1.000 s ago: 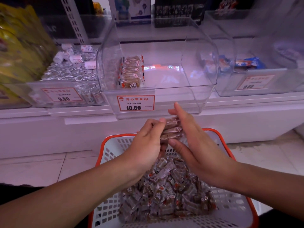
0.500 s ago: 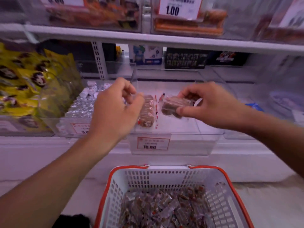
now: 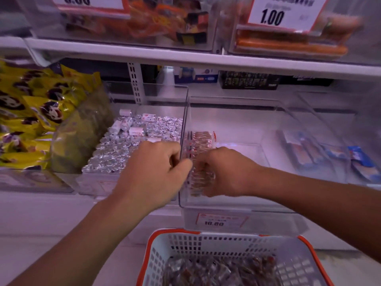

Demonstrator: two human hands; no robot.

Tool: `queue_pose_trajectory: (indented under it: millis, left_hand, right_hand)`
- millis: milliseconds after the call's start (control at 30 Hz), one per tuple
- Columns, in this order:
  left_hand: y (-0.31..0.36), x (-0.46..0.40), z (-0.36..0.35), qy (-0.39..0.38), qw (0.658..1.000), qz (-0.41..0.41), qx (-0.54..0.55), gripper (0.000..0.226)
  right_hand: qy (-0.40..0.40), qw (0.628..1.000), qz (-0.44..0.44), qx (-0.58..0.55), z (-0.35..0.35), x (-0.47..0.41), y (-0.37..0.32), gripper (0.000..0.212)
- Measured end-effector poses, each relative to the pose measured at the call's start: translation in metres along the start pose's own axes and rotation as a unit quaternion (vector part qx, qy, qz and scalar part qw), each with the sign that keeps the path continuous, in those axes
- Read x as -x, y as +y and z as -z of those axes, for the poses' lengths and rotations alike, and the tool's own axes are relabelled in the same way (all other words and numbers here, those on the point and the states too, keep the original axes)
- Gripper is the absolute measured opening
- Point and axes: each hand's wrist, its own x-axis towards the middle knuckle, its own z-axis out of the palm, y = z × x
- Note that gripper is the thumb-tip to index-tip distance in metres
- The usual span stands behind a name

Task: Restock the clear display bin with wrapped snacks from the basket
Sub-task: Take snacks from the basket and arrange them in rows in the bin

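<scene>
Clear display bin (image 3: 237,205): landmark. Wrapped snacks (image 3: 201,141) in row along bin's left wall. Both hands at that row: left hand (image 3: 156,172) fingers curled, contents unclear; right hand (image 3: 222,172) fingers curled around snacks. Snacks likely light, crinkly, slippery; pinch wrapper ends. Basket (image 3: 206,242) below bin, part full.

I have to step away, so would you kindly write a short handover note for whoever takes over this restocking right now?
Left hand: fingers curled, at the clear display bin's left wall; what it holds is unclear.
Right hand: inside the bin, setting down wrapped snacks.
Done: one row of snacks stands along the bin's left side.
Left: most of the bin is bare; the basket below holds many more snacks.
</scene>
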Motion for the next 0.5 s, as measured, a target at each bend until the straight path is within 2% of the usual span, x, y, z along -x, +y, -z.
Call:
queue_pose_trajectory:
  millis: [100, 300, 400, 500]
  left_hand:
    - [-0.002, 0.002, -0.001, -0.002, 1.000, -0.011, 0.006, 0.031]
    - [-0.004, 0.001, -0.007, 0.015, 1.000, -0.003, 0.014, 0.028]
    - [-0.002, 0.003, -0.006, 0.042, 0.999, 0.004, 0.022, 0.018]
    - [0.005, 0.006, -0.003, 0.087, 0.995, -0.037, 0.042, 0.024]
  right_hand:
    - [0.020, 0.999, -0.001, 0.037, 0.000, -0.002, -0.001, 0.041]
    - [-0.037, 0.999, -0.026, -0.005, 0.003, -0.015, 0.000, 0.039]
    - [-0.021, 0.998, -0.034, -0.047, 0.007, -0.010, -0.001, 0.028]
    - [0.024, 0.994, -0.047, -0.091, 0.017, 0.003, -0.006, 0.020]
